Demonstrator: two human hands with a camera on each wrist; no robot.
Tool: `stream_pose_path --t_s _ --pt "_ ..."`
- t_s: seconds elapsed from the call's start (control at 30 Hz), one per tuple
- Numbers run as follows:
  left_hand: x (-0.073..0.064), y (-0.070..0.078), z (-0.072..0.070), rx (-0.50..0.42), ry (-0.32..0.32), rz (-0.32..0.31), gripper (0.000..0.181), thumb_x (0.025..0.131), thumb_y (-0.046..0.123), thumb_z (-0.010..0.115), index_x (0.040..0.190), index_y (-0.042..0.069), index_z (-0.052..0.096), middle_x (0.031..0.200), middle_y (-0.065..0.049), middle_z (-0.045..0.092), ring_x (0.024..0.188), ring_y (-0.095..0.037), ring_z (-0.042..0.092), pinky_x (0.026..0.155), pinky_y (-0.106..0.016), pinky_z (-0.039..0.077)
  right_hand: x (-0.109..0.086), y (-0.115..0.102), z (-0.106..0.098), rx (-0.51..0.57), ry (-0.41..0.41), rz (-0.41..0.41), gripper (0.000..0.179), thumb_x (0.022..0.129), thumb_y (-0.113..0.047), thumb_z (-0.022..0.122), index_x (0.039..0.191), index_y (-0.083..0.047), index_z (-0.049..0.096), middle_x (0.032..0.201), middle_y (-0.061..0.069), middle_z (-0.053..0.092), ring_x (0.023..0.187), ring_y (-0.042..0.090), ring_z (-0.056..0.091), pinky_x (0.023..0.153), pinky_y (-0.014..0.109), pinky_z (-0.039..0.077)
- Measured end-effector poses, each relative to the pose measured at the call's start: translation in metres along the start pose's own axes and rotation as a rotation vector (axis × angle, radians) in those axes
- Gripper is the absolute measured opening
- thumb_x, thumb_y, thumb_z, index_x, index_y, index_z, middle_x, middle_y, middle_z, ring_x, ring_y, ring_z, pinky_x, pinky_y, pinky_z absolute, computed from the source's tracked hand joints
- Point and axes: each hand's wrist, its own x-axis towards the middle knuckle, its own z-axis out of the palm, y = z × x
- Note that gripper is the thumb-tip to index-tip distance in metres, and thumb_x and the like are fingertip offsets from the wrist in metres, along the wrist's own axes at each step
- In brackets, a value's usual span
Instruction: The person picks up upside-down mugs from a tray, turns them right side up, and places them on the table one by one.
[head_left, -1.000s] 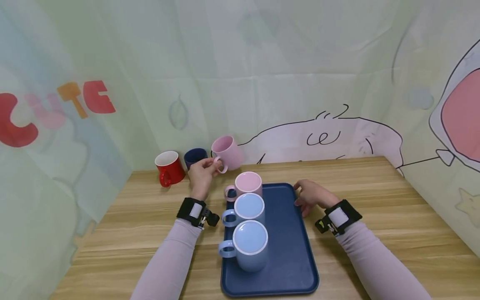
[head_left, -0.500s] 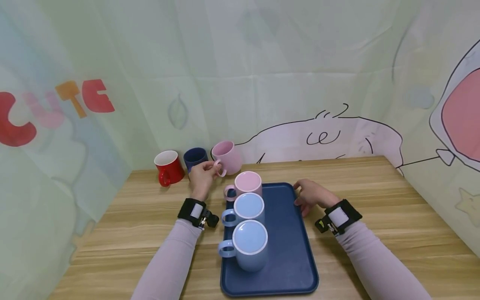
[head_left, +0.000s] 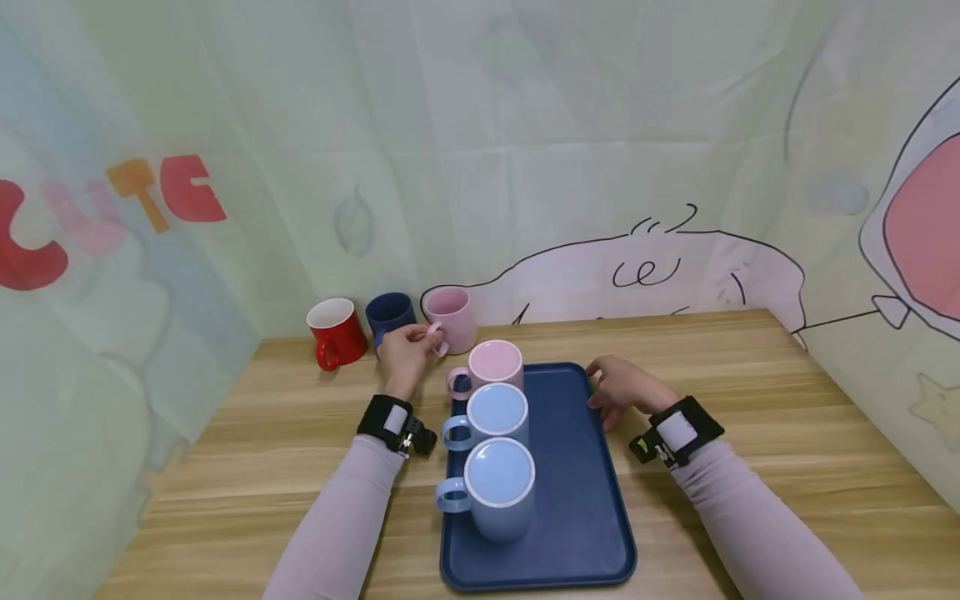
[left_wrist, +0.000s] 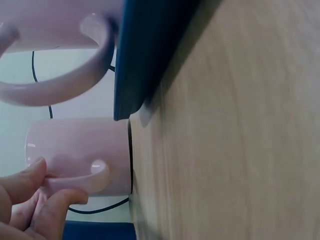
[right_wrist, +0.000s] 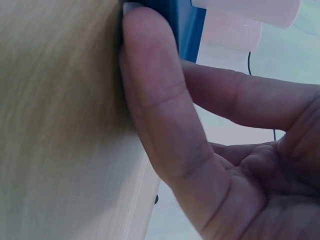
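My left hand [head_left: 407, 354] pinches the handle of a pink mug [head_left: 454, 321], which stands upright at the back of the table. In the left wrist view thumb and fingers hold that handle, and the mug's base [left_wrist: 125, 165] meets the wood. My right hand [head_left: 630, 390] grips the right rim of a dark blue tray [head_left: 570, 500] near its far corner. Along the tray's left side, another pink mug [head_left: 497, 360] and two light blue mugs [head_left: 498, 410] form a row, bottoms up, handles to the left.
A red mug [head_left: 339, 332] with a white inside stands at the back left. Beside it, a navy mug [head_left: 390, 312] is partly hidden behind my left hand. A printed cloth [head_left: 420, 150] hangs right behind the wooden table [head_left: 750, 383].
My left hand has lowered the pink mug from a tilted position to upright on the table. The right hand stays at the tray's rim.
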Motion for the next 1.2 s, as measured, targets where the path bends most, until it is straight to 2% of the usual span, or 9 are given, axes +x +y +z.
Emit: stream_pose_path --t_s 0.17,0.4,0.6,0.87,1.2 --pt "0.001 0.001 0.002 -0.005 -0.014 0.02 0.025 0.081 0.019 0.078 0.1 0.004 0.072 0.092 -0.014 0.073 0.073 -0.024 0.067 0.061 -0.021 0.054 0.001 0.0 -0.002 -0.004 0.01 0.008 0.055 0.087 0.01 0.058 0.136 0.012 0.033 0.076 0.023 0.063 0.055 0.028 0.066 0.052 0.037 0.059" --pt "0.0 -0.001 0.004 -0.03 -0.044 0.0 0.027 0.083 0.02 0.076 0.104 0.003 0.071 0.096 -0.016 0.072 0.079 -0.025 0.068 0.069 -0.027 0.058 0.001 0.003 -0.002 0.001 -0.004 0.005 0.056 0.087 0.01 0.058 0.136 0.012 0.032 0.077 0.022 0.062 0.057 0.028 0.066 0.053 0.036 0.059" --pt "-0.003 0.001 0.006 -0.131 -0.108 0.0 0.028 0.086 0.015 0.073 0.108 -0.001 0.069 0.1 -0.022 0.07 0.084 -0.028 0.068 0.08 -0.041 0.058 0.001 0.003 -0.003 -0.006 0.0 0.001 0.055 0.087 0.01 0.058 0.135 0.012 0.033 0.077 0.023 0.062 0.056 0.028 0.066 0.053 0.037 0.059" --pt "-0.006 0.003 0.011 -0.156 -0.144 -0.052 0.028 0.087 0.018 0.071 0.109 0.0 0.068 0.101 -0.02 0.07 0.081 -0.022 0.066 0.072 -0.028 0.058 0.002 0.003 -0.001 -0.005 0.011 -0.003 0.055 0.087 0.011 0.058 0.135 0.012 0.033 0.076 0.022 0.062 0.055 0.027 0.066 0.052 0.038 0.059" --pt "-0.007 0.002 0.007 -0.158 -0.179 -0.074 0.029 0.088 0.019 0.07 0.111 0.001 0.067 0.104 -0.02 0.068 0.089 -0.027 0.065 0.083 -0.038 0.057 0.002 0.001 0.001 0.0 -0.001 -0.013 0.054 0.087 0.012 0.057 0.135 0.013 0.033 0.078 0.022 0.061 0.055 0.027 0.066 0.052 0.037 0.059"
